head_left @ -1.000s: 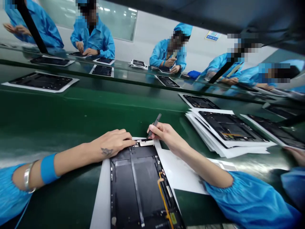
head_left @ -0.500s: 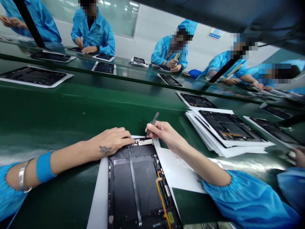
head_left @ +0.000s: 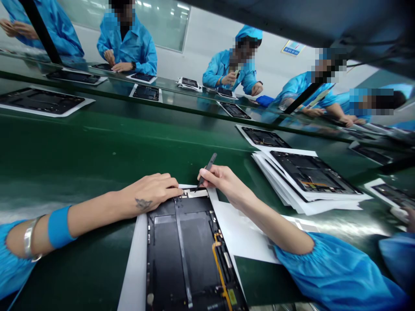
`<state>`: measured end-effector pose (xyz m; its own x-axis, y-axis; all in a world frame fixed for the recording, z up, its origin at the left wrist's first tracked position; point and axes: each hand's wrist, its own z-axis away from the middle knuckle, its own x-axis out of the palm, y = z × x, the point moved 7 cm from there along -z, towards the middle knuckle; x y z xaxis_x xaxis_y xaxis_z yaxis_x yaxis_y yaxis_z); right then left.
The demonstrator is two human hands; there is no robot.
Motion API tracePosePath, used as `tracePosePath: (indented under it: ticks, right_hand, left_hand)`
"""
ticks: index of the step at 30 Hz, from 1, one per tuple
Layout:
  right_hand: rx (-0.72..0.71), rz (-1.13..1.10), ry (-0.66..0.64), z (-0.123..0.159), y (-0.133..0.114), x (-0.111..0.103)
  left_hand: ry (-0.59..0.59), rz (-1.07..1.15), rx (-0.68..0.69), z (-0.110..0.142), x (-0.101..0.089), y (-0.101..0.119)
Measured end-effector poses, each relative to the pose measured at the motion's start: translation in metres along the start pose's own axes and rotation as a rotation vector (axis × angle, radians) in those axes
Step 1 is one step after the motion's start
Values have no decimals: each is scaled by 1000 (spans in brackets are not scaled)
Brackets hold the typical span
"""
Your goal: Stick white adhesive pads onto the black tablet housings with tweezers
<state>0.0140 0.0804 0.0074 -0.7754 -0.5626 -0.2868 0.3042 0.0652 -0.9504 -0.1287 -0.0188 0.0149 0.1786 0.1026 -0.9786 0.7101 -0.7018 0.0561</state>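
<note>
Hardly anything has shifted since a moment ago: the right hand (head_left: 223,184) stays clamped on tweezers (head_left: 207,168), tips at the top edge of a tablet panel (head_left: 165,250), while the left hand (head_left: 151,190) rests against it. Its orange flex (head_left: 218,263) remains in place; a paper-backed stack (head_left: 279,192) lies nearby on the bench (head_left: 97,142).

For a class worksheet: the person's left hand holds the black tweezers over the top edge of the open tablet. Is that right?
No: the right hand holds the black tweezers, as the head view shows, over the top edge of the open tablet; the left hand rests at that edge.
</note>
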Motion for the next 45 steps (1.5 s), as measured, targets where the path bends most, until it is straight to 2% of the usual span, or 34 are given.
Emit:
tracePosePath:
  ticks: [14,19,22,25,27,30,33,37,42,45]
  right_hand:
    - [-64,76,-14,-2,-4,1]
    - [-179,236,9,1,-10,1]
    - [-247,345,76,9,-13,-2]
    - [-282,309,217,22,-14,-10]
    - [-333,292,246,29,-17,-8]
    - [-452,321,165,36,-23,6]
    - [-512,345,117,37,-26,15]
    - [-557,375,86,37,-27,18]
    - [-684,375,26,43,-32,22]
    - [-676,368,46,44,-30,20]
  left_hand:
    - [-24,1,6,0,-2,2]
    - [-41,20,-8,0,-3,2]
    - [-67,12,-6,0,-4,2]
    - [-67,16,7,-1,-6,3]
    - [-57,12,16,-1,-6,4]
    - [-37,-9,20,0,-5,4]
    - [-29,-26,26,0,-4,4]
    - [-44,-51,26,-1,-4,4]
    - [-66,-61,23,-1,-3,3]
    - [-65,-61,26,0,-2,3]
